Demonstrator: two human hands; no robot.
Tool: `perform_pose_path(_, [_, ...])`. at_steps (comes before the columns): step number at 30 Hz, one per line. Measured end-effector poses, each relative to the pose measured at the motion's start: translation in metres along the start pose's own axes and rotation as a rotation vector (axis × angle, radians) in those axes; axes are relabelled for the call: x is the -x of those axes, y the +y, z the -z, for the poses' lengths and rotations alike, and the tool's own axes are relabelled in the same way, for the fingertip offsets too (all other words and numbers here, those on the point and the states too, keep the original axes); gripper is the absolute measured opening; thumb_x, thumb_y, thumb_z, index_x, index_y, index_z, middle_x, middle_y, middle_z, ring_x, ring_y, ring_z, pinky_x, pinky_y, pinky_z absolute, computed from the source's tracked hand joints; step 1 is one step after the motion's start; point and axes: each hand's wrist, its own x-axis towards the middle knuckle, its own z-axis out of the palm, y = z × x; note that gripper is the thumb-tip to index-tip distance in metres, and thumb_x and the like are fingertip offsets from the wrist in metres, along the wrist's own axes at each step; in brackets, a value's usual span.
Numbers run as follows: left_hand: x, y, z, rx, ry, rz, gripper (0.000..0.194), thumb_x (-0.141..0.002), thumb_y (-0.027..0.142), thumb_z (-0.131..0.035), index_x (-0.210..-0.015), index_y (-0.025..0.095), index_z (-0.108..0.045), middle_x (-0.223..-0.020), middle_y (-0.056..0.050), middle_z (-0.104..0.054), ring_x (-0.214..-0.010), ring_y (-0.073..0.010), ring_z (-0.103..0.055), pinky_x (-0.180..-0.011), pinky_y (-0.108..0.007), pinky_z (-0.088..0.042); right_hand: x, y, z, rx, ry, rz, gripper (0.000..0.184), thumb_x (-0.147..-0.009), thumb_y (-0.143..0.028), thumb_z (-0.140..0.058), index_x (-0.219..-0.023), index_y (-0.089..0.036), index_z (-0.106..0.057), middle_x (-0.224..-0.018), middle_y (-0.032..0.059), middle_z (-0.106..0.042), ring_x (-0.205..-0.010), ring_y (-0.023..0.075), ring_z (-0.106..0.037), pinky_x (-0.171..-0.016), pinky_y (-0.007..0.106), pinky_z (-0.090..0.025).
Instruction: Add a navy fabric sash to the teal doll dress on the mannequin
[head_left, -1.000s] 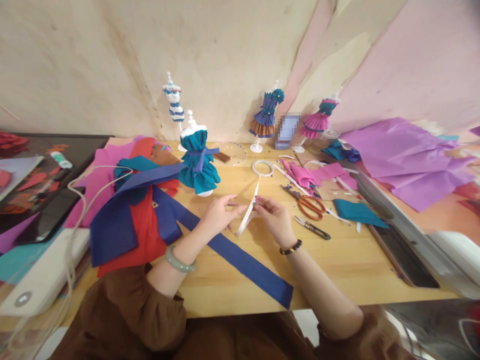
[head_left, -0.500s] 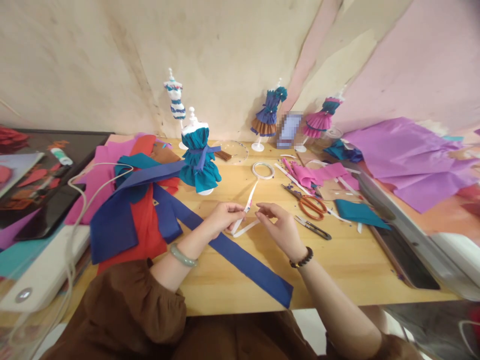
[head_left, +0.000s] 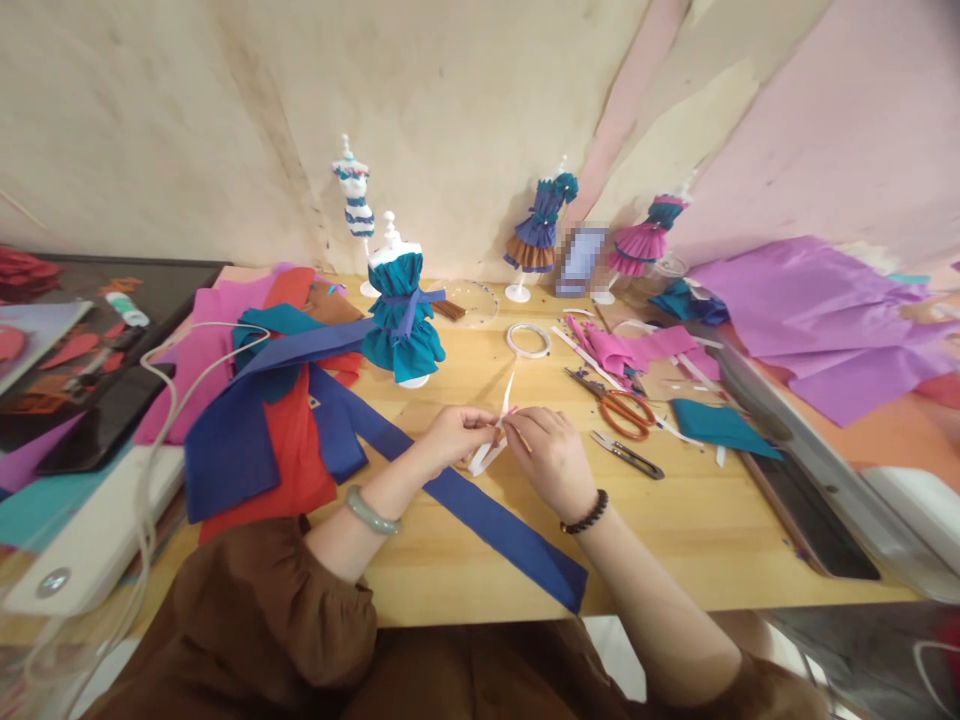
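My left hand (head_left: 454,437) and my right hand (head_left: 546,455) meet over the wooden table (head_left: 675,520), both pinched on a narrow white tape strip (head_left: 491,440) that sticks up and down between the fingertips. Under my hands a long dark blue fabric strip (head_left: 480,510) runs diagonally toward the table's front edge. A small white mannequin in a teal dress (head_left: 401,320) with a blue sash stands just behind my left hand. A white tape roll (head_left: 527,340) lies behind my hands.
Orange-handled scissors (head_left: 619,405) and small snips (head_left: 626,455) lie right of my hands. Blue, red and pink fabric (head_left: 262,420) is piled at left. Three more dressed mannequins (head_left: 541,230) stand by the wall. Purple paper (head_left: 825,320) and a phone (head_left: 810,515) lie at right.
My right hand moved in toward my left until the fingertips met on the strip. The strip's loose ends now look shorter, bunched between the fingers.
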Motion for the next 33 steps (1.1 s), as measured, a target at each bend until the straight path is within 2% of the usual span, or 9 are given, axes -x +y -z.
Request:
perform_pose_path(3, [-0.001, -0.001, 0.001, 0.015, -0.005, 0.000, 0.018, -0.071, 0.023, -0.070, -0.085, 0.011, -0.072, -0.050, 0.005, -0.053, -0.038, -0.0031, -0.035, -0.039, -0.017, -0.027, 0.002, 0.002, -0.004, -0.291, 0.029, -0.178, 0.019, -0.091, -0.024, -0.050, -0.089, -0.020, -0.069, -0.091, 0.0097, -0.071, -0.086, 0.0220, -0.064, -0.077, 0.035, -0.047])
perform_pose_path(8, [-0.004, -0.004, 0.004, -0.031, 0.017, -0.016, 0.015, -0.071, 0.020, -0.069, -0.083, 0.012, -0.071, -0.061, 0.002, -0.064, -0.041, -0.0042, -0.042, -0.041, -0.017, -0.032, 0.004, 0.007, -0.004, -0.724, -0.004, -0.618, 0.021, -0.082, -0.038, -0.061, -0.086, -0.019, -0.070, -0.087, 0.0081, -0.074, -0.079, 0.0218, -0.066, -0.071, 0.034, -0.050])
perform_pose_path(10, [-0.005, -0.005, 0.006, -0.065, 0.032, -0.059, 0.011, -0.072, 0.018, -0.067, -0.080, 0.013, -0.071, -0.063, 0.001, -0.065, -0.048, -0.0062, -0.049, -0.047, -0.018, -0.037, 0.004, 0.008, -0.002, -0.800, -0.009, -0.688, 0.026, -0.080, -0.042, -0.063, -0.087, -0.018, -0.070, -0.086, 0.0087, -0.074, -0.077, 0.0216, -0.065, -0.071, 0.034, -0.050])
perform_pose_path(15, [-0.010, -0.009, 0.016, -0.287, 0.040, -0.197, 0.016, -0.073, 0.026, -0.069, -0.082, 0.015, -0.074, -0.068, -0.002, -0.068, -0.064, -0.0133, -0.060, -0.061, -0.022, -0.045, 0.006, 0.010, 0.002, -0.748, 0.004, -0.648, 0.028, -0.081, -0.043, -0.062, -0.089, -0.018, -0.071, -0.087, 0.0090, -0.074, -0.077, 0.0214, -0.064, -0.072, 0.035, -0.049])
perform_pose_path(18, [-0.010, -0.008, 0.022, -0.466, 0.101, -0.302, 0.028, -0.069, 0.034, -0.075, -0.090, 0.017, -0.076, -0.083, -0.006, -0.071, -0.075, -0.0177, -0.063, -0.068, -0.026, -0.048, 0.007, 0.009, 0.003, -0.682, 0.007, -0.580, 0.025, -0.083, -0.041, -0.060, -0.089, -0.019, -0.071, -0.090, 0.0088, -0.074, -0.079, 0.0214, -0.065, -0.073, 0.035, -0.048])
perform_pose_path(22, [-0.010, -0.003, 0.017, -0.362, 0.142, -0.287, 0.057, -0.061, 0.024, -0.081, -0.115, 0.015, -0.066, -0.102, -0.011, -0.070, -0.086, -0.0192, -0.065, -0.075, -0.028, -0.051, 0.006, 0.004, 0.002, -0.607, 0.003, -0.474, 0.019, -0.085, -0.036, -0.058, -0.085, -0.022, -0.070, -0.087, 0.0070, -0.073, -0.080, 0.0211, -0.064, -0.071, 0.033, -0.048])
perform_pose_path(25, [-0.011, -0.002, 0.006, -0.217, 0.040, -0.207, 0.069, -0.065, 0.013, -0.076, -0.130, 0.014, -0.054, -0.091, -0.008, -0.071, -0.072, -0.0156, -0.066, -0.062, -0.025, -0.052, 0.006, 0.001, 0.002, -0.570, -0.013, -0.385, 0.017, -0.087, -0.033, -0.056, -0.085, -0.023, -0.070, -0.086, 0.0059, -0.072, -0.080, 0.0207, -0.064, -0.073, 0.033, -0.049])
perform_pose_path(28, [-0.012, -0.005, -0.001, -0.144, -0.012, -0.131, 0.067, -0.072, 0.017, -0.072, -0.135, 0.015, -0.049, -0.075, -0.002, -0.068, -0.057, -0.0133, -0.063, -0.050, -0.023, -0.050, 0.007, 0.000, 0.003, -0.547, -0.023, -0.339, 0.017, -0.088, -0.032, -0.054, -0.086, -0.023, -0.069, -0.085, 0.0057, -0.072, -0.081, 0.0208, -0.065, -0.075, 0.034, -0.049])
perform_pose_path(33, [-0.019, -0.020, 0.005, -0.164, -0.030, -0.256, 0.062, -0.076, 0.018, -0.067, -0.136, 0.016, -0.049, -0.071, 0.000, -0.069, -0.066, -0.0143, -0.068, -0.069, -0.027, -0.054, 0.007, 0.005, 0.006, -0.548, 0.009, -0.416, 0.016, -0.086, -0.033, -0.057, -0.085, -0.022, -0.069, -0.086, 0.0061, -0.073, -0.080, 0.0209, -0.064, -0.072, 0.034, -0.048])
